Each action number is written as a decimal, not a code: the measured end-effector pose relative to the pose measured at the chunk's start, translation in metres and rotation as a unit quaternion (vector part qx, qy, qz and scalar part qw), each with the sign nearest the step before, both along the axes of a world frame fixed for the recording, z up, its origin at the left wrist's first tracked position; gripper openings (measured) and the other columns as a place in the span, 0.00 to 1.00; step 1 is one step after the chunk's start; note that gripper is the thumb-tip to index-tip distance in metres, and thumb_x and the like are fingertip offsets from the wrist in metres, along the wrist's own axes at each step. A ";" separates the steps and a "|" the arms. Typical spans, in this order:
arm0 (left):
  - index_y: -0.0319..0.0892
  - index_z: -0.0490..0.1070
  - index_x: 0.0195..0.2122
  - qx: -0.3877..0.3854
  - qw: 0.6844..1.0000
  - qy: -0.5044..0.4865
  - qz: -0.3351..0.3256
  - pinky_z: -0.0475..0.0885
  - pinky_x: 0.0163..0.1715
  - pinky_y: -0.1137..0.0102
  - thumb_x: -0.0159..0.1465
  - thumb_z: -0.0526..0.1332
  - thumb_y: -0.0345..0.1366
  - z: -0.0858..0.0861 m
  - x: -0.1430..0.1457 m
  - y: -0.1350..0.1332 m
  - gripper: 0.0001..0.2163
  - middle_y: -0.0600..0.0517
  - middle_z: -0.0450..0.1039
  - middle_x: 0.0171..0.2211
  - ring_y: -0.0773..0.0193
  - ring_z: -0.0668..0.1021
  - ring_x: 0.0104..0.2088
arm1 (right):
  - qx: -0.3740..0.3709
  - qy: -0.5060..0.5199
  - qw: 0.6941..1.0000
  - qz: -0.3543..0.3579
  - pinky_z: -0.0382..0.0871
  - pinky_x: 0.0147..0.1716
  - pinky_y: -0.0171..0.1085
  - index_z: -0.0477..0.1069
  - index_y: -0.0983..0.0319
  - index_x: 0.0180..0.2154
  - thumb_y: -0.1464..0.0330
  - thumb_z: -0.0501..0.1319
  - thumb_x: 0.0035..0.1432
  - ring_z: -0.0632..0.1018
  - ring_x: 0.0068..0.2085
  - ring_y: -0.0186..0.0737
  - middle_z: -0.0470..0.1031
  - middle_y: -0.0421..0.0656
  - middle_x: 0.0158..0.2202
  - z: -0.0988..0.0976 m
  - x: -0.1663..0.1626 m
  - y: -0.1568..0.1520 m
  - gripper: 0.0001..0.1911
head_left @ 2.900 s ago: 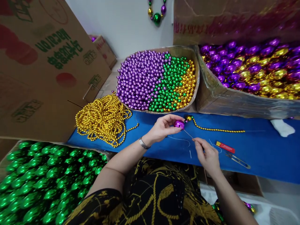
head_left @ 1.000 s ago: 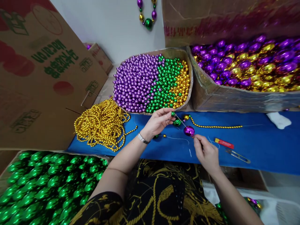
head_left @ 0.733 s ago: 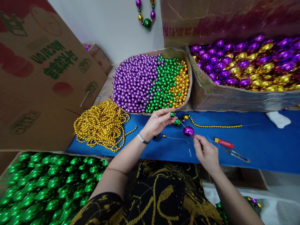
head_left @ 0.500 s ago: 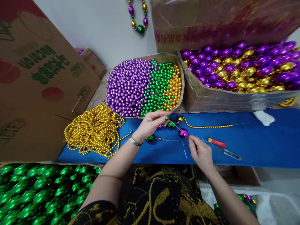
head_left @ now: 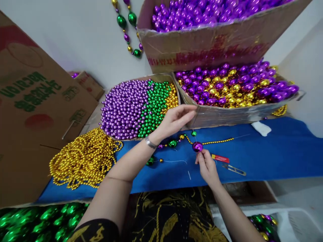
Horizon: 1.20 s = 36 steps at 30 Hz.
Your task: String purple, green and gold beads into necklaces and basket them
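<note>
Head view. Q: Why is the purple bead (head_left: 197, 147) held low?
A: Right hand (head_left: 205, 166) fingers clamp it just above the bench (head_left: 277, 158), probably as an anchor. The left hand (head_left: 175, 119), fingers pinched together, hangs higher before the bead tray (head_left: 164, 76), likely tensioning a thread too fine to see.

Desk (head_left: 277, 151), blue-covered. We count on it, left to right: heap of gold bead strands (head_left: 83, 158); cardboard tray (head_left: 151, 78) of small purple, green and gold beads; box (head_left: 227, 116) of larger beads (both at the back edge); strung beads (head_left: 172, 144); red tool (head_left: 220, 158); snips (head_left: 236, 170); white cloth (head_left: 261, 128).
</note>
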State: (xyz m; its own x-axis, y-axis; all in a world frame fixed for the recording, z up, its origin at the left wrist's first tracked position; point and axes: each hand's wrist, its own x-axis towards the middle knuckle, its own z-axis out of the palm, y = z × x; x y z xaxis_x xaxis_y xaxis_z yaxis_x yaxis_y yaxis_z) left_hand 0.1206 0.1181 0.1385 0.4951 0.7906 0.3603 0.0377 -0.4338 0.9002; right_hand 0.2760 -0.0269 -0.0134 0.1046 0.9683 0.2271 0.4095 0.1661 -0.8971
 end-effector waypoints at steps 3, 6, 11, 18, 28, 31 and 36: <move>0.36 0.75 0.50 0.205 0.965 0.144 0.076 0.66 0.54 0.58 0.66 0.60 0.33 0.021 0.061 0.054 0.13 0.43 0.76 0.46 0.54 0.75 0.49 | 0.003 0.029 1.000 -0.010 0.70 0.30 0.31 0.64 0.59 0.38 0.60 0.49 0.70 0.75 0.27 0.33 0.71 0.37 0.25 -0.003 0.004 0.000 0.12; 0.34 0.75 0.49 0.309 0.881 0.332 0.137 0.61 0.55 0.49 0.63 0.61 0.28 0.026 0.117 0.098 0.13 0.37 0.76 0.46 0.43 0.70 0.55 | 0.004 0.013 0.999 -0.030 0.68 0.29 0.31 0.65 0.59 0.37 0.60 0.50 0.70 0.75 0.26 0.33 0.71 0.37 0.24 -0.003 0.006 -0.002 0.12; 0.35 0.77 0.44 0.311 0.828 0.448 0.129 0.60 0.53 0.45 0.61 0.59 0.25 0.017 0.148 0.122 0.12 0.36 0.77 0.43 0.40 0.71 0.53 | 0.000 0.029 0.999 -0.029 0.69 0.28 0.30 0.66 0.59 0.40 0.61 0.50 0.70 0.75 0.26 0.32 0.72 0.37 0.25 0.001 0.008 -0.004 0.11; 0.41 0.72 0.52 -0.012 1.000 -0.009 0.017 0.72 0.44 0.65 0.64 0.61 0.36 0.016 0.056 0.062 0.15 0.47 0.76 0.43 0.60 0.78 0.42 | 0.035 -0.004 0.999 -0.022 0.69 0.29 0.30 0.67 0.59 0.40 0.64 0.51 0.70 0.75 0.26 0.31 0.72 0.36 0.25 0.009 0.004 -0.010 0.09; 0.41 0.71 0.46 -0.390 0.864 -0.307 0.085 0.78 0.36 0.69 0.60 0.67 0.39 -0.059 -0.069 -0.050 0.15 0.49 0.78 0.37 0.63 0.83 0.34 | 0.106 -0.152 0.982 0.030 0.69 0.26 0.32 0.70 0.60 0.43 0.66 0.52 0.69 0.76 0.23 0.34 0.78 0.40 0.28 0.013 -0.023 -0.016 0.09; 0.40 0.71 0.47 -0.392 0.857 -0.319 0.102 0.78 0.36 0.70 0.61 0.66 0.40 -0.066 -0.081 -0.060 0.16 0.47 0.79 0.39 0.62 0.83 0.35 | 0.121 -0.174 0.977 0.031 0.70 0.28 0.32 0.71 0.61 0.43 0.66 0.53 0.69 0.77 0.24 0.35 0.80 0.42 0.31 0.011 -0.029 -0.016 0.10; 0.39 0.71 0.48 -0.378 0.862 -0.321 0.105 0.78 0.37 0.69 0.61 0.66 0.40 -0.067 -0.091 -0.067 0.16 0.45 0.79 0.41 0.62 0.83 0.36 | 0.131 -0.203 0.970 0.039 0.71 0.28 0.32 0.72 0.61 0.42 0.66 0.53 0.69 0.78 0.24 0.34 0.80 0.42 0.31 0.011 -0.034 -0.016 0.10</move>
State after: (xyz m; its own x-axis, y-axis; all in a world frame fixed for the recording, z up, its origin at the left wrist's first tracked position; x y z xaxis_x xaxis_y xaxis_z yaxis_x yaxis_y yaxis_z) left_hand 0.0296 0.0510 0.0713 0.2026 0.9676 -0.1505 -0.5681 0.2414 0.7867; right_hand 0.2421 -0.0427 -0.0019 -0.1160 0.8731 0.4736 0.6972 0.4112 -0.5873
